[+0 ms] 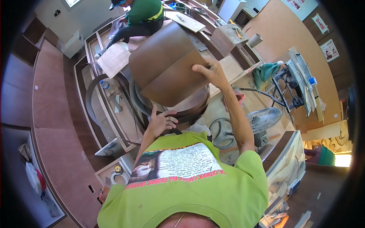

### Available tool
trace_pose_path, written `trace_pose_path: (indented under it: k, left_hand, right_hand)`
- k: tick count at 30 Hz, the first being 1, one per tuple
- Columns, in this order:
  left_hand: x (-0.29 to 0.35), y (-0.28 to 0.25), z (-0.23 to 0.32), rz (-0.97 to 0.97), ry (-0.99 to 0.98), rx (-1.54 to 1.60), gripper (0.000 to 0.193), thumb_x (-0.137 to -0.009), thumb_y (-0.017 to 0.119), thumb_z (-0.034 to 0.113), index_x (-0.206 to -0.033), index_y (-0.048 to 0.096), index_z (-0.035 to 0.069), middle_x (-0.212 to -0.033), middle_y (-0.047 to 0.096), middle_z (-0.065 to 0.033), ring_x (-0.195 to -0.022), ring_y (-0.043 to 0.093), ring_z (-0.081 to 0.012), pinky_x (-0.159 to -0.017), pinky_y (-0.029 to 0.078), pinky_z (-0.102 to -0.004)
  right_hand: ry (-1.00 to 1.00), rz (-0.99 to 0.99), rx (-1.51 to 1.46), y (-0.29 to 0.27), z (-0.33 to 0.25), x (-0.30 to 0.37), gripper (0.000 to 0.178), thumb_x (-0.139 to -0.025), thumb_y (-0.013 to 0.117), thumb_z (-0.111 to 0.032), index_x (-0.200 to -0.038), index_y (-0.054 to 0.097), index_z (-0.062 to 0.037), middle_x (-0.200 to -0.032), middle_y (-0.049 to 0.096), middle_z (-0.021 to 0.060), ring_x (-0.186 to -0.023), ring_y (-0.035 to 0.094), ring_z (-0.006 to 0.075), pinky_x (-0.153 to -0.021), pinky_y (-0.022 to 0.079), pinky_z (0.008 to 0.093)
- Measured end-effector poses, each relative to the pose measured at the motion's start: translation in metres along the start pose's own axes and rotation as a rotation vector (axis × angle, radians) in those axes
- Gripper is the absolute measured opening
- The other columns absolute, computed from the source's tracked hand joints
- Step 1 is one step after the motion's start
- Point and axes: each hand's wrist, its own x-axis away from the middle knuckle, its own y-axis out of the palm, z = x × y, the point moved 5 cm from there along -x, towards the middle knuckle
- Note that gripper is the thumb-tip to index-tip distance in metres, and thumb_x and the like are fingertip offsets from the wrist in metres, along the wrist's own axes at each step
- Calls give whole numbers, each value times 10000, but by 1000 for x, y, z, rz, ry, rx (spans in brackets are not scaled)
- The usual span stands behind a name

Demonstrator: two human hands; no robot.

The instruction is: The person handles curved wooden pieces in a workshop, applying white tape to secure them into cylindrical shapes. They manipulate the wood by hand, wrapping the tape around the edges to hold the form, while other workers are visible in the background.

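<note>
A brown, slightly bent sheet (167,64), perhaps laminate or veneer, is tilted up in front of me. My right hand (213,74) grips its right edge, thumb on the near face and fingers hidden behind. Under it stands a round, hollow brown piece with curved walls (194,113), partly covered by the sheet. My left hand (162,122) is by the near left side of this round piece, its fingers spread apart. Whether they press on the rim is hard to tell. A bent brown strip (92,100) curves out to the left.
A person in green (144,13) sits on the wooden framework at the far left. A pedestal fan (264,119) lies to my right, near a machine on a stand (294,85). A wooden box (228,38) with tools stands far right. A bottle (104,84) sits inside the frame.
</note>
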Motion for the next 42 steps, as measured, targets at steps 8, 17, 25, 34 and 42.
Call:
trace_pose_path:
  k: [8, 17, 25, 34, 42]
  left_hand:
    - [-19, 57, 64, 476, 879, -996, 547, -970, 543, 433, -1269, 493, -22, -1202, 585, -95, -1122, 525, -185, -974, 395, -329]
    - [-58, 84, 106, 474, 904, -1021, 473, -941, 606, 224, -1311, 486, -43, -1243, 587, -157, -1156, 526, -269, -1019, 376, -360]
    - [-43, 91, 161, 478, 953, -867, 397, -952, 591, 217, -1256, 514, -26, -1170, 615, -91, -1047, 564, -181, -946, 427, -312]
    - [-36, 97, 198, 373, 1013, -379, 435, -944, 608, 215, -1297, 483, -6, -1231, 572, -78, -1097, 552, -186, -955, 440, -319]
    - [-46, 111, 236, 248, 853, -302, 410, -954, 598, 251, -1275, 503, 15, -1224, 584, -93, -1087, 580, -202, -906, 507, -357]
  right_hand:
    - [184, 181, -386, -40, 15, -11, 409, -883, 713, -276, -1149, 596, 12, -984, 655, 52, -812, 614, 92, -667, 509, 228]
    - [184, 311, -388, -50, 18, -11, 449, -920, 667, -245, -1249, 544, 35, -1120, 642, 92, -968, 617, 154, -848, 509, 307]
    - [204, -70, -257, -50, -16, -4, 755, -895, 569, -585, -1361, 439, -6, -1200, 602, 63, -1040, 577, 117, -885, 455, 289]
    - [65, 49, 187, -8, 8, 26, 575, -906, 630, -447, -1160, 606, 68, -951, 652, 52, -899, 581, 127, -779, 481, 293]
    - [16, 2, 379, -8, -71, 1, 392, -915, 656, -310, -1040, 643, 61, -899, 677, 53, -831, 589, 90, -734, 488, 275]
